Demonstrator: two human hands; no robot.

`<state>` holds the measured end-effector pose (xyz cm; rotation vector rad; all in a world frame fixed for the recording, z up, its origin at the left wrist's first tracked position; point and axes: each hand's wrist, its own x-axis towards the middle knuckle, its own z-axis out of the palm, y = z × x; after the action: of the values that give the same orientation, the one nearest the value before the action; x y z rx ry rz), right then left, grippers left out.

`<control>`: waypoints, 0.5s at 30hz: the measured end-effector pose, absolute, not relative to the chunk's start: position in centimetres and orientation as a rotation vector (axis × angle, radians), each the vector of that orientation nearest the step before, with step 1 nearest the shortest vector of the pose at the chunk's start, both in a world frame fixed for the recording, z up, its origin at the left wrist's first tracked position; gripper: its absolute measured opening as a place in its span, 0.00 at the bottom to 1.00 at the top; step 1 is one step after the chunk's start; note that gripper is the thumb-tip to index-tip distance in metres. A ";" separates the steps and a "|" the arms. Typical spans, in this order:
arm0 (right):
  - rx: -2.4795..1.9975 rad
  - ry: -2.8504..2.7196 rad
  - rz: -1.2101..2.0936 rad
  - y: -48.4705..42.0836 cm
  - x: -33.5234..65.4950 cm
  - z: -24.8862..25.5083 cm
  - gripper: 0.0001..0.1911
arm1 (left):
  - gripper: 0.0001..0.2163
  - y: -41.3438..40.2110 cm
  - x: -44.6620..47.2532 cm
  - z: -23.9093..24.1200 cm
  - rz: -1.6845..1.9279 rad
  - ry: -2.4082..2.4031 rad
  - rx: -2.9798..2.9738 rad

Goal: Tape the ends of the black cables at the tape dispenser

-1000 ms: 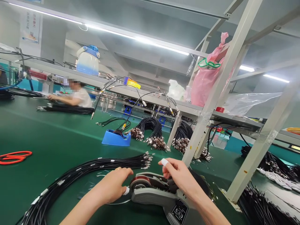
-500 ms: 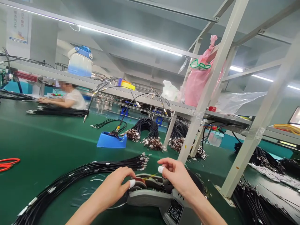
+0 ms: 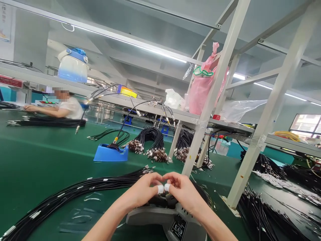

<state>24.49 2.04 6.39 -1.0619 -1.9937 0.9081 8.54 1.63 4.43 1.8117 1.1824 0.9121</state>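
My left hand point(image 3: 141, 192) and my right hand point(image 3: 184, 190) meet above a grey tape dispenser point(image 3: 173, 219) at the near edge of the green table point(image 3: 37, 157). The taped fingertips of both hands touch each other, pinched together; what they pinch is too small to make out. A long bundle of black cables with metal ends point(image 3: 82, 187) lies just left of my left hand, its tips close to my knuckles.
A blue tape holder point(image 3: 110, 153) and coiled cable bundles point(image 3: 150, 140) lie farther back. White frame posts point(image 3: 200, 124) stand right of my hands, with more black cables point(image 3: 265, 217) beyond. A seated person point(image 3: 62, 107) works at the far left. A pink bag point(image 3: 203, 87) sits on the shelf.
My hands have come together from either side of the dispenser until their fingertips touch. The view has swung right, so the red loop at the left is out of sight.
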 end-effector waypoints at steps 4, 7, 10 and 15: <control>-1.045 -1.993 0.935 2.2 24.8 6.2 0.13 | 0.12 2.4 9.4 3.8 0.949 1.093 1.720; -1.057 -1.970 0.940 2.5 24.9 6.4 0.15 | 0.12 2.5 9.5 3.6 0.975 1.073 1.651; -1.139 -1.939 0.855 2.3 25.4 7.0 0.16 | 0.11 2.5 9.4 3.9 0.968 1.097 1.601; -1.199 -1.865 0.816 -1.2 28.8 7.8 0.13 | 0.14 2.4 8.9 4.5 0.919 1.160 1.563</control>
<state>28.76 -1.19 7.77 -1.1993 -1.8654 0.8163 8.88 2.44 4.48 1.5630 1.1604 0.9186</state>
